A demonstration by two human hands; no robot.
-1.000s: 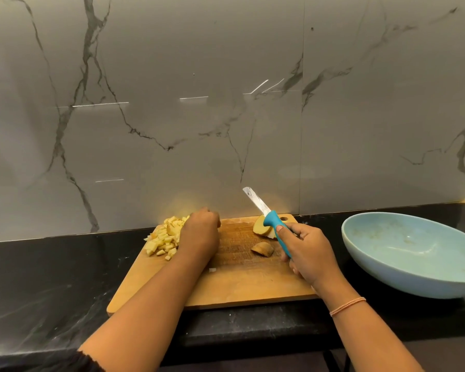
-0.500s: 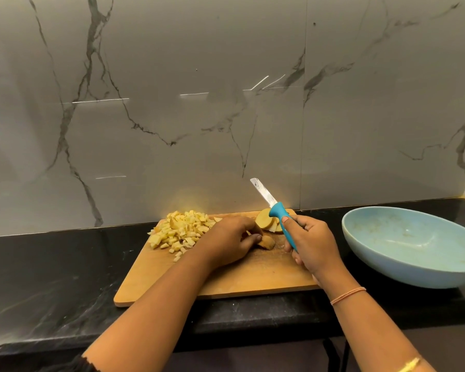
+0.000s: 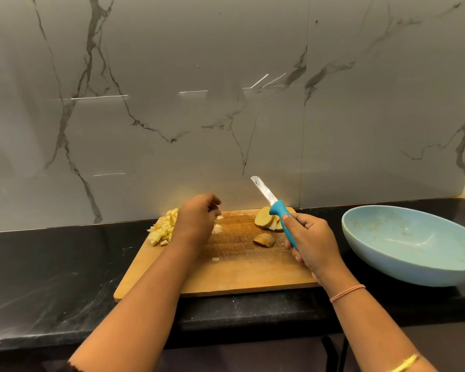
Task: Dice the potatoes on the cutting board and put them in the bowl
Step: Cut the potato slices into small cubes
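Over the cutting board [image 3: 239, 275], far-left side, the left hand [image 3: 196, 224] hovers w/ fingers loosely curled; they're blurred, so can't tell if it holds anything. Right hand [image 3: 312, 242] grips the knife [image 3: 282, 218] by its blue handle, blade tilted up & away, clear of the wood. Diced potato pile [image 3: 163, 230] lies just left of the left hand. Potato slices [image 3: 265, 220] are stacked at the board's far-right edge, w/ one wedge [image 3: 265, 240] nearer. Bowl [image 3: 414, 245] sits right of the board on the black counter [image 3: 51, 264].

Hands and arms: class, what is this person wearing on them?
Both forearms are bare, with no gloves on the left hand or right hand. The right wrist has a thin pinkish thread band; higher on that forearm sits a yellow bangle, partly cut off by the frame.
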